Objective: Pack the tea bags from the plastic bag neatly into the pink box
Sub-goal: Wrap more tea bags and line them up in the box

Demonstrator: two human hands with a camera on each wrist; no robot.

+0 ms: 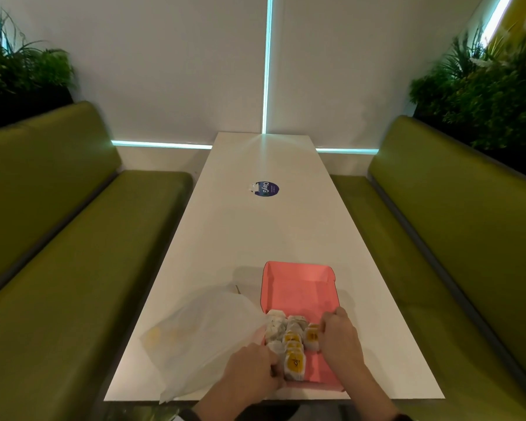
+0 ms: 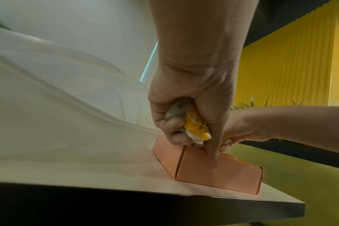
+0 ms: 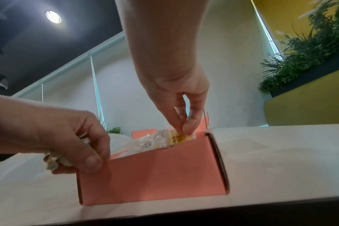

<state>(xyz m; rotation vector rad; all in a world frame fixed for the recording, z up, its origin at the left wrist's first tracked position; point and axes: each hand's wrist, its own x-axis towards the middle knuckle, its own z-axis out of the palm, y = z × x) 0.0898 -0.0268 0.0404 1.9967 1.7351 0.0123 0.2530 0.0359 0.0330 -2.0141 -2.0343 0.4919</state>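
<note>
Pink box (image 1: 298, 291), yellow-tagged tea bags (image 1: 293, 357)

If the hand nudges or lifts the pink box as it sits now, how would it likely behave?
The pink box looks like thin folded card, so probably light and apt to slide on the smooth white table. Its open lid stands hinged behind, likely flopping if lifted. The tea bags fill only part, so weight sits unevenly.

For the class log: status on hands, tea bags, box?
Left hand grips tea bags. Right hand pinches one in pink box. Plastic bag crowds the box's left.
</note>
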